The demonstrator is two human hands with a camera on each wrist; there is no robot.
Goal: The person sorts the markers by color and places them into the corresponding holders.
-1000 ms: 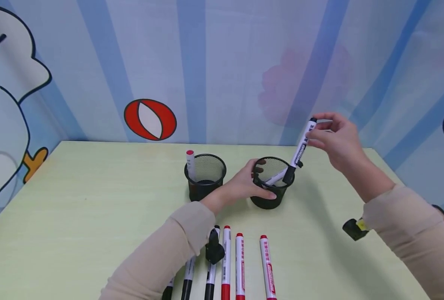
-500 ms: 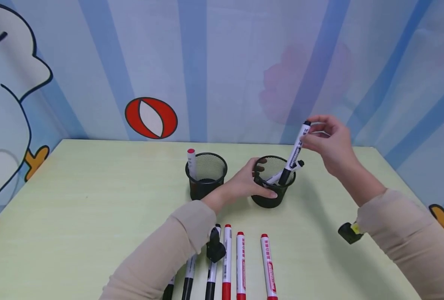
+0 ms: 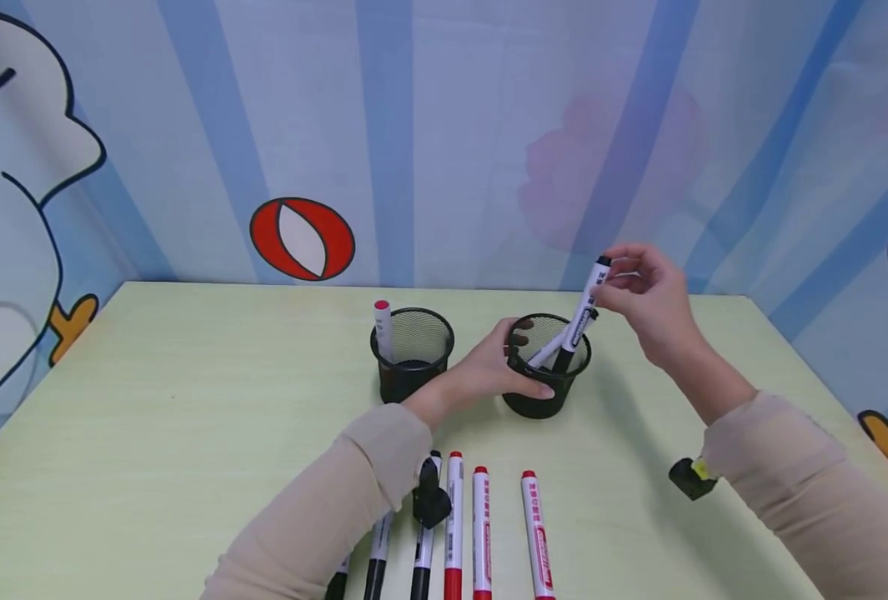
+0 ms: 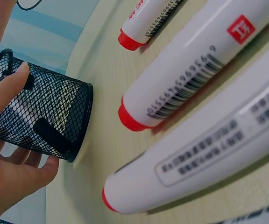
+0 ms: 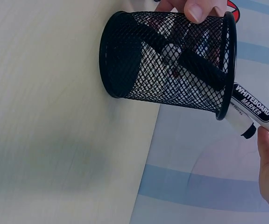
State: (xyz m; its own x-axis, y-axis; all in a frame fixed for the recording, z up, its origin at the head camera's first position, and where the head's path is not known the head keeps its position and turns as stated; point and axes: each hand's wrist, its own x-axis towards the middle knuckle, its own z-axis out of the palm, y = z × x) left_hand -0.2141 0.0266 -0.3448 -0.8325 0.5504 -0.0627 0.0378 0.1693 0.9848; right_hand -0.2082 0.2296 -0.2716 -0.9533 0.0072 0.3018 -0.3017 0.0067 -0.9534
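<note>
Black and white, the whiteboard marker [image 3: 584, 307] slants into the right-hand mesh pen cup [image 3: 539, 406], its dark cap below the rim and its other end sticking out. The right hand [image 3: 652, 307] has its grip pinched on that upper end. From where I stand, the likeliest trouble is the second black-and-white marker [image 3: 549, 350] leaning in there: the two cross near the rim, so the cap could snag. Forcing it might tip the cup, though the left hand [image 3: 489, 364] has its grip wrapped round the wall; slackening that would invite a topple. Beside it stands another mesh pen cup [image 3: 400, 385] holding a red-ended marker [image 3: 383, 332]. Nearer, on the counter [image 3: 226, 467], lie loose red and black markers [image 3: 482, 533], some partly hidden by the left sleeve [image 3: 338, 492]; a dropped forearm could set them rolling.
</note>
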